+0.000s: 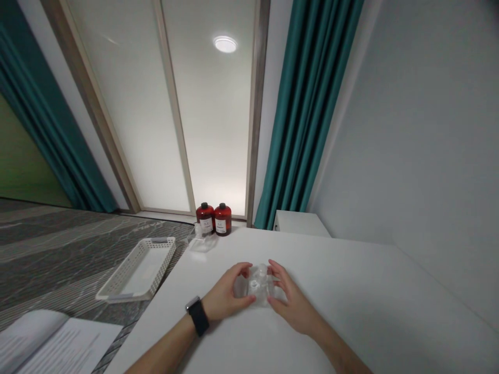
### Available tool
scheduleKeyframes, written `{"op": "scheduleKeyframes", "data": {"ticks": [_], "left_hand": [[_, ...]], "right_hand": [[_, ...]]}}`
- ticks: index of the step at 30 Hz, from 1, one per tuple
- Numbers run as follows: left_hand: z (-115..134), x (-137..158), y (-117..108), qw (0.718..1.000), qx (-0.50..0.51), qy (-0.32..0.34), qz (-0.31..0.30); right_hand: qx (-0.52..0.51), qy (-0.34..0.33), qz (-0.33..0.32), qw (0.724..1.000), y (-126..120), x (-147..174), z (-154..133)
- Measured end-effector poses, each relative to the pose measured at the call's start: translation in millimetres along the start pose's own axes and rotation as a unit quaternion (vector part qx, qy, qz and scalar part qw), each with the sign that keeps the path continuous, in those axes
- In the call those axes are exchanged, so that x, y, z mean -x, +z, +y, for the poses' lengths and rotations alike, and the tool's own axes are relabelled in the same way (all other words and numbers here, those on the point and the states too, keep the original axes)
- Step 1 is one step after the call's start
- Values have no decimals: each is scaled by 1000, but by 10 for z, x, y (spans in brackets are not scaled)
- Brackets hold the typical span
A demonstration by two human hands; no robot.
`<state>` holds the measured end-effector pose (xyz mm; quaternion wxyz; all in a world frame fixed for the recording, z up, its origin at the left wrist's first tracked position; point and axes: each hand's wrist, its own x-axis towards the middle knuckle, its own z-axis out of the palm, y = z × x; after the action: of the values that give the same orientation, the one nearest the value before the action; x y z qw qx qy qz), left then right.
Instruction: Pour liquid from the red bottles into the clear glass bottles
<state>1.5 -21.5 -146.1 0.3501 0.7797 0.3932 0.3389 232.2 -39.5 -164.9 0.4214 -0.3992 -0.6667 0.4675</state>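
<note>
A clear, see-through plastic container (257,283) with a pale round part on top is between my two hands on the white table; its exact kind is hard to make out. My left hand (230,293), with a black watch on the wrist, holds its left side between thumb and fingers. From the other side, my right hand (289,298) grips the right edge, the thumb nearer me and the fingers behind. Farther off, near the table's back left corner, is another clear plastic piece (200,243) with a whitish top.
Two dark red bottles (222,221) with black caps and white labels stand at the back left corner of the white table (351,301). To the left, lower down, are a white basket (113,283) and an open book (74,345). A white cabinet (300,222) sits behind the table.
</note>
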Motion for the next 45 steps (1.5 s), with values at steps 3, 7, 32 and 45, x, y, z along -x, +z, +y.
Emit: {"op": "scheduleKeyframes", "data": {"ticks": [3,7,32,45], "left_hand": [[-28,21,-77,999,-47,17,22],[-106,40,-171,993,-97,66,26],[-202,32,-229,997,-69,37,-21],[-197,-1,-217,996,-75,-6,-44]], "right_hand": [[-12,-15,20,1000,-53,-20,93],[22,10,117,993,-106,-158,261],[111,-93,85,986,684,-2502,334],[84,-105,63,989,879,-2751,274]]}}
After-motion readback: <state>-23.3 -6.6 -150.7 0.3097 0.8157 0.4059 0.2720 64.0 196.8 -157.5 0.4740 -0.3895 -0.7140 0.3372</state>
